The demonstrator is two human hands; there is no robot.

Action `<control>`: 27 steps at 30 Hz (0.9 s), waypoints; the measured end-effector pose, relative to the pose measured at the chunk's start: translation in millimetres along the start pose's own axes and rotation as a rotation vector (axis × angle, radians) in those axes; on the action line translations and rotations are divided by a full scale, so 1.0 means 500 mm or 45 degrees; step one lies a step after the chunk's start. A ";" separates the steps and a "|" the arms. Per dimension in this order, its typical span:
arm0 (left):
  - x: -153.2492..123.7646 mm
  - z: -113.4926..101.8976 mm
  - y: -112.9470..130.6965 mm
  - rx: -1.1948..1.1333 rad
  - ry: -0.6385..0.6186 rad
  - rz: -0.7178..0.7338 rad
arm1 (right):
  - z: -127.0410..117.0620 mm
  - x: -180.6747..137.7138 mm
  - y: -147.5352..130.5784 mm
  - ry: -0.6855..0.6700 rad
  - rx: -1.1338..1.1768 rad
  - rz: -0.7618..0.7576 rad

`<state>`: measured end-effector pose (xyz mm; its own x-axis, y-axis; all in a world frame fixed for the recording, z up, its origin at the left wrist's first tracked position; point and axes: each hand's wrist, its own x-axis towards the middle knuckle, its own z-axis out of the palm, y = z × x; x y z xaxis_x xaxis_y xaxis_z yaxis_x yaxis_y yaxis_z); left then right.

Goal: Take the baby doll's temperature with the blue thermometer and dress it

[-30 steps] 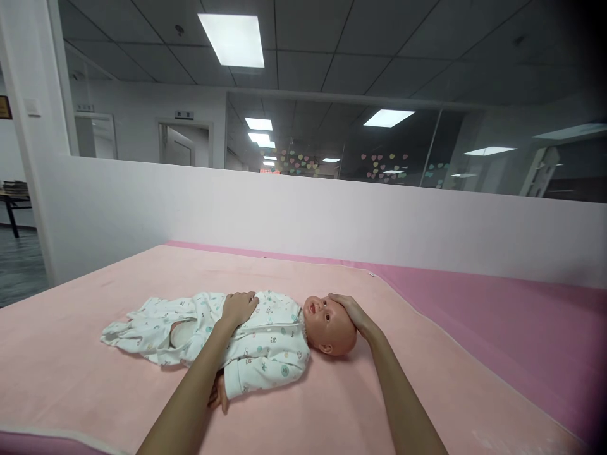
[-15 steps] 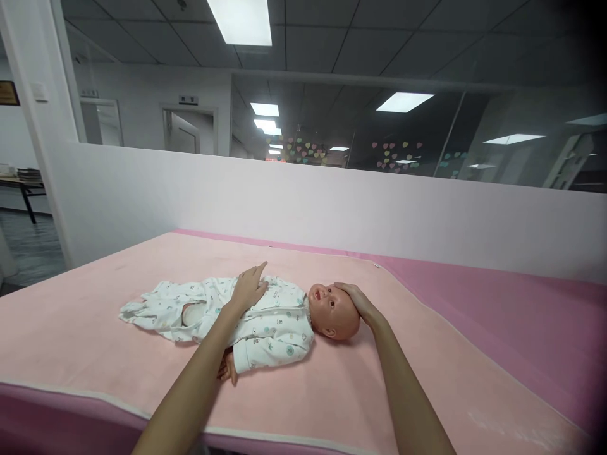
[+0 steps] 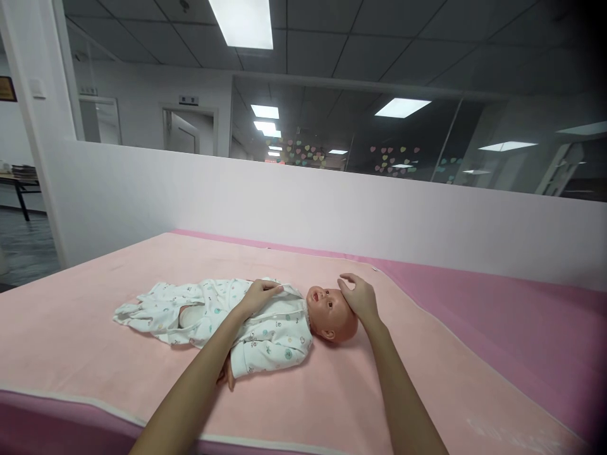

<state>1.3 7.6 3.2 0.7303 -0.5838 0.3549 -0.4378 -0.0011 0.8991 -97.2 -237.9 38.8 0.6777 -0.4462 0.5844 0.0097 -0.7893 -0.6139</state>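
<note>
Bright ceiling light panels [image 3: 243,22] give even, soft light with weak shadows, the right edge and corners go dark, and straight lines bend near the borders.

Both forearms are bare, with no sleeves in sight. The left hand [image 3: 258,296] and right hand [image 3: 361,298] wear no gloves. No rings or watch show.

The baby doll [image 3: 265,319] lies on the blanket [image 3: 332,392], its head to the right. The left hand [image 3: 258,296] rests on the doll's chest. The right hand [image 3: 359,298] sits at the doll's head, and a low wall [image 3: 379,215] stands behind the doll.
</note>
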 end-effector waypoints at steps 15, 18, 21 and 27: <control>-0.002 0.001 0.015 -0.300 -0.062 0.064 | 0.183 -0.069 -0.163 -0.462 -1.179 -0.578; -0.002 -0.001 0.013 -0.264 -0.016 0.065 | 0.185 -0.058 -0.174 -0.489 -1.263 -0.558; 0.000 -0.002 0.006 -0.256 0.051 0.020 | 0.165 -0.070 -0.182 -0.387 -1.186 -0.656; 0.003 -0.001 -0.006 -0.202 0.141 -0.051 | 0.093 -0.107 -0.176 -0.017 -0.736 -0.613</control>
<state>4.0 7.1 1.0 0.8026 -0.4929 0.3361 -0.3254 0.1105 0.9391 -100.4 -124.9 36.8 0.7052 0.0064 0.7090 -0.0781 -0.9932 0.0866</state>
